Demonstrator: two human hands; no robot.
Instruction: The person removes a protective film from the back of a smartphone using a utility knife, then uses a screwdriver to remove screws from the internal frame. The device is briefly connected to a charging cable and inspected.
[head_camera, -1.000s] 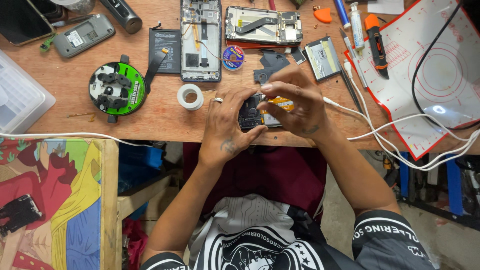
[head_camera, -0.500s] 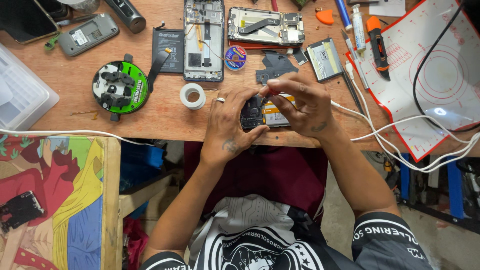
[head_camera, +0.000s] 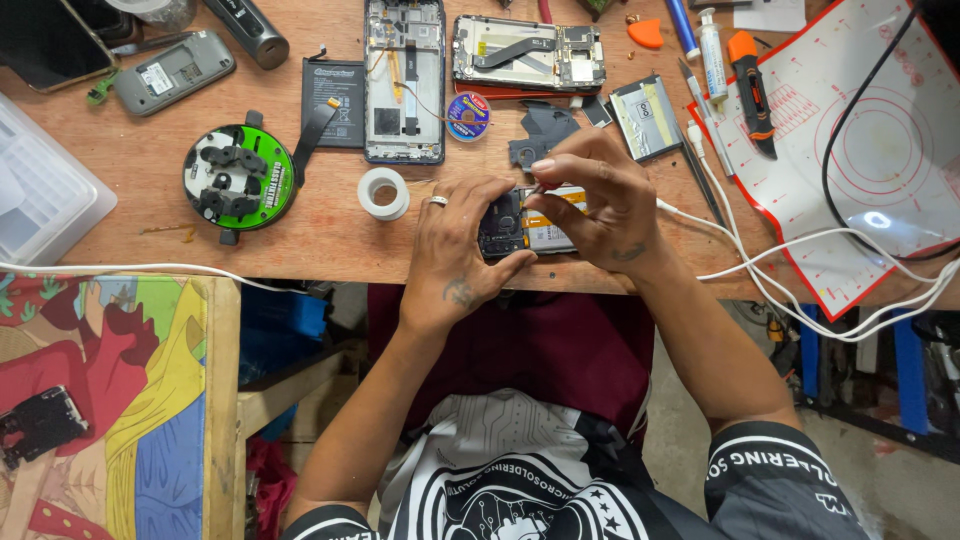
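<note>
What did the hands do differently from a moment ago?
Very little. Both hands went on holding the opened phone at the table edge; the right hand kept pinching at its top, fingers shifting slightly, while the left hand gripped its left end. The tape roll and green fixture stayed put.

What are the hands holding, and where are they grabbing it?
The left hand grips an opened phone by its left end. The right hand rests over its middle, fingertips pinching something too small to identify.
</note>
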